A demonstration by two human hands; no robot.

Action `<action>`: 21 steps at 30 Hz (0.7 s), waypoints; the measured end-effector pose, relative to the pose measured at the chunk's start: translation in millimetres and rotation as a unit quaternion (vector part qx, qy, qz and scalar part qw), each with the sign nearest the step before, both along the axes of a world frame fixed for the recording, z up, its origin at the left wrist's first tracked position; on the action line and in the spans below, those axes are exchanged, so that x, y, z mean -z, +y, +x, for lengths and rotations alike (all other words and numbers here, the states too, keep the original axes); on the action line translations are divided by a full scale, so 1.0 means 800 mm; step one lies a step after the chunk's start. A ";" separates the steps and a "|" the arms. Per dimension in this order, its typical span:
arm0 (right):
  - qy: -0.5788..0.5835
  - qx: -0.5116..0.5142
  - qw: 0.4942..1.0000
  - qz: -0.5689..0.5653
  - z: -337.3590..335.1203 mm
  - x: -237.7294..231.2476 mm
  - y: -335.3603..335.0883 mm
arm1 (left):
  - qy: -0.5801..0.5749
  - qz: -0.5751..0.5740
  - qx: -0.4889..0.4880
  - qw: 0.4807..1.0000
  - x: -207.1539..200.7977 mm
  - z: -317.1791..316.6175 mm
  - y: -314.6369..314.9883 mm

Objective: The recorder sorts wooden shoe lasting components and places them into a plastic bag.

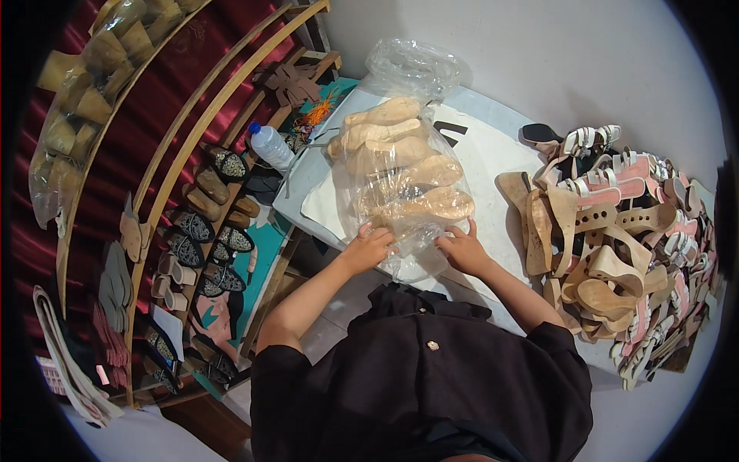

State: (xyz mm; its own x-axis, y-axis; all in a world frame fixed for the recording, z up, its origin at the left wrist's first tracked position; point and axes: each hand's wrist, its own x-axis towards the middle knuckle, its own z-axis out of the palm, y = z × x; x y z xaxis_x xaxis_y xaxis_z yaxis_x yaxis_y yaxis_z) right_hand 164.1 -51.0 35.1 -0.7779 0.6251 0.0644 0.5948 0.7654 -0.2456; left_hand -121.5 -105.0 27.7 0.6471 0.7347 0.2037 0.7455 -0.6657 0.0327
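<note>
A clear plastic bag lies on the table in front of me. Inside it several tan wooden shoe soles are stacked in a row, one behind another. At the bag's near left corner, my left hand is closed on the plastic film. My right hand pinches the film at the near right corner, with one finger raised. The loose near end of the bag hangs between both hands, beside the table's front edge. Some fingertips are hidden by the crumpled plastic.
A heap of wooden soles and pink-and-white sandals covers the table's right side. Another crumpled clear bag lies at the back. To the left stand a water bottle and wooden shelves with patterned shoes.
</note>
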 end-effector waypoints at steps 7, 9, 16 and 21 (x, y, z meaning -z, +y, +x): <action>0.080 0.028 0.995 0.059 -0.007 0.005 -0.009 | -0.030 -0.018 0.012 0.999 -0.005 0.027 0.017; 0.105 0.060 0.992 0.024 -0.006 0.006 -0.021 | -0.045 -0.005 -0.004 0.999 -0.005 0.037 0.017; 0.105 0.092 0.990 0.037 -0.011 -0.002 -0.036 | -0.189 -0.014 -0.042 0.981 0.015 0.035 0.003; 0.039 0.105 0.990 0.090 -0.037 -0.025 -0.030 | -0.070 -0.039 -0.036 0.996 0.013 0.031 -0.008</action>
State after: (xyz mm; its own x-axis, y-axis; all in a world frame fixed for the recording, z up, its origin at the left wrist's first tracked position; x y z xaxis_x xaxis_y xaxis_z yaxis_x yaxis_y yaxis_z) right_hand 134.6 -74.6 55.0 -0.6207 0.7454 0.2430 0.7300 0.6625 -0.1678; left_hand -96.3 -111.3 17.4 0.5605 0.7959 0.2289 0.7761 -0.6013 0.1902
